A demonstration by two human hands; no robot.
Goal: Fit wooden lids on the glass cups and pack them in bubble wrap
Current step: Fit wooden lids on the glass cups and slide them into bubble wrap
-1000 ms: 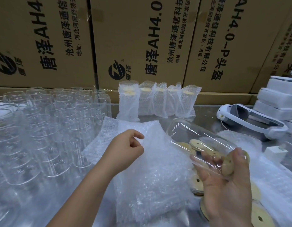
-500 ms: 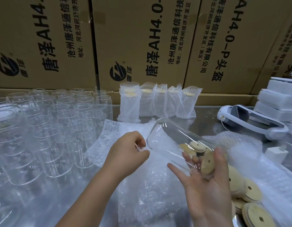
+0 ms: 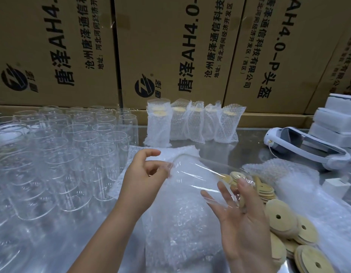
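Note:
A clear glass cup lies tilted on its side in the air, base to the left, mouth to the right. My right hand holds it from below at the mouth end, with a round wooden lid pressed edge-on at the mouth under my thumb. My left hand is at the cup's base, fingers curled and apart, fingertips just touching the glass. Under both hands lies a stack of bubble wrap bags. Loose wooden lids with centre holes are piled to the right.
Several empty glass cups stand crowded on the left. Several wrapped, lidded cups stand at the back centre against cardboard boxes. A white headset, white boxes and more bubble wrap lie on the right.
My right hand has carried the cup leftward until its base meets my left hand. My left hand's fingers have gone from pinched to apart.

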